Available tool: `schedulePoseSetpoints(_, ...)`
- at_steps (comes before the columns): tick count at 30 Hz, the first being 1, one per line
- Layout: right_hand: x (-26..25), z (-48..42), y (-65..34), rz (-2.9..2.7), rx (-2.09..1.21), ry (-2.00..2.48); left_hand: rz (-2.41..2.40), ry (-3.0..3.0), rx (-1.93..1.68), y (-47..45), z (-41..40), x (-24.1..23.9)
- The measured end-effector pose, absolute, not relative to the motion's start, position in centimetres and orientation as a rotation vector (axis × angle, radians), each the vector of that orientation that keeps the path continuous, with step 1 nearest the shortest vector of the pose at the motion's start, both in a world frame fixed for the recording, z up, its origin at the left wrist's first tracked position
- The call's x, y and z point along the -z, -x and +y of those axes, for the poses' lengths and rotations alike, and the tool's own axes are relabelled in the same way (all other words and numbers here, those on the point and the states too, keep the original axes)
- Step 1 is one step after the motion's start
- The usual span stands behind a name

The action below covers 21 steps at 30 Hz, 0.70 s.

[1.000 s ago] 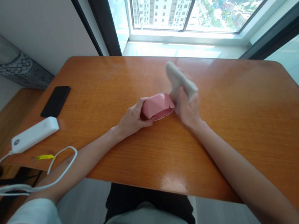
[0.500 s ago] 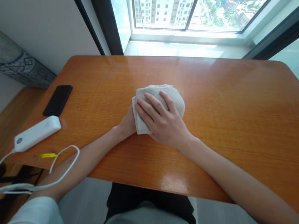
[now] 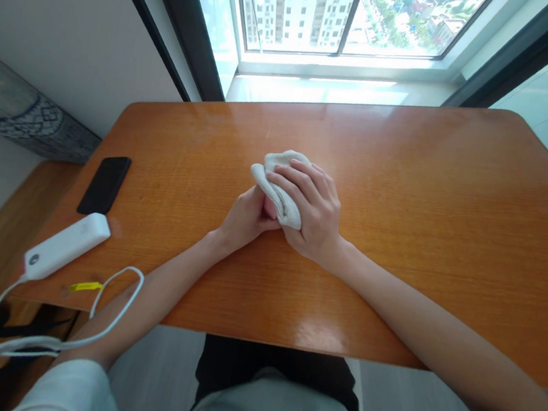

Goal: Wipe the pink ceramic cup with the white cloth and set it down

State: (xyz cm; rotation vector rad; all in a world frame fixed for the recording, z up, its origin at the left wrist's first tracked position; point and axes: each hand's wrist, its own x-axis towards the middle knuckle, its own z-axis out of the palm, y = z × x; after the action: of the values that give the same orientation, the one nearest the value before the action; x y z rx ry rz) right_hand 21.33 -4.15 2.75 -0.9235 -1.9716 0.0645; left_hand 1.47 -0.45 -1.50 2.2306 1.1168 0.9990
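A folded pale grey cloth (image 3: 280, 190) is held between my two hands over the middle of the wooden table (image 3: 426, 216). My right hand (image 3: 315, 213) wraps over the cloth's top and right side, fingers curled around it. From the left, my left hand (image 3: 247, 219) grips the cloth's lower side; its thumb points towards my right hand, and most of its fingers are hidden behind the cloth. A bit of pink shows between the left thumb and the cloth; I cannot tell what it is.
On the table's left side lie a black phone (image 3: 104, 185) and a white power strip (image 3: 67, 246) with a white cable (image 3: 131, 308) looping over my left forearm. A yellow tag (image 3: 86, 286) is near the front left edge. A window (image 3: 345, 16) stands beyond the table.
The cloth lay flatter and wider under my spread right hand; now it is folded into a smaller bundle. My right fingers have curled round it, and more of my left hand shows.
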Motion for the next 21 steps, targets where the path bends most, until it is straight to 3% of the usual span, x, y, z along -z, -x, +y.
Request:
schedulePoseSetpoints(13, 1.3, -1.1, -21.7, -1.185, -0.849, 1.133, 1.192, -2.199, -1.010, -1.8, -1.2, 0.6)
schedulePoseSetpoints(16, 0.9, -1.6, -21.6, -1.219, -0.787, 1.132, 1.206, -2.185, -0.999, -1.7, -1.2, 0.5)
schedulePoseSetpoints(21, -0.8, -3.4, -21.7, -1.612, -0.324, 0.982, 1.211, -2.171, -0.979, -1.4, -1.2, 0.9)
